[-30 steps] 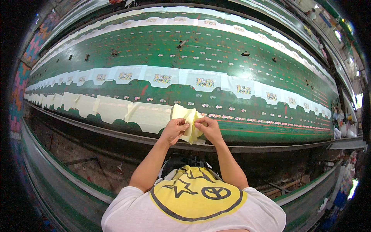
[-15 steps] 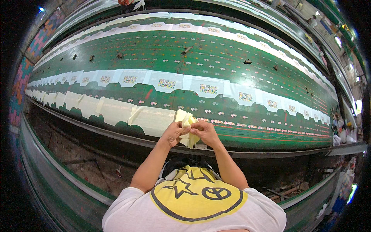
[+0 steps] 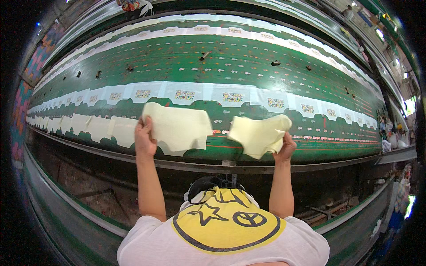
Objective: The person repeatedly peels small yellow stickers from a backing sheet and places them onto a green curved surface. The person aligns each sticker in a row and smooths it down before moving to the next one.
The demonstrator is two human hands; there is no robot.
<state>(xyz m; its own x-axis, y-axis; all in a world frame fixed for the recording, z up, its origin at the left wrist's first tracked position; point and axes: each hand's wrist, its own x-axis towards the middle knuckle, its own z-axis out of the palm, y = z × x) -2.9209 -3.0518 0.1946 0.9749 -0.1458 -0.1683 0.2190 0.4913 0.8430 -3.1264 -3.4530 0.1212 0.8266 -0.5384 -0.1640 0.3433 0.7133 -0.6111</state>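
A pale yellow cut fabric piece (image 3: 179, 126) hangs spread out from my left hand (image 3: 145, 137), whose fingers pinch its left edge. It hovers at the near side of the long green printing table (image 3: 208, 117). Farther right, my right hand (image 3: 285, 148) grips a folded pale yellow fabric bundle (image 3: 257, 133) by its right end. A gap separates the bundle from the spread piece. To the left of my left hand, a row of pale yellow fabric pieces (image 3: 95, 127) lies along the near edge of the table.
Beyond my hands runs a row of white fabric pieces (image 3: 208, 93) with colourful prints, and another such row lies farther back. Small dark blocks (image 3: 204, 56) are scattered between them. A metal rail (image 3: 248, 168) borders the near edge. A person (image 3: 130, 5) stands at the far left.
My hands were together on the crumpled yellow fabric and have moved apart. The left has drawn a piece out leftward and spread it; the right has carried the bundle rightward.
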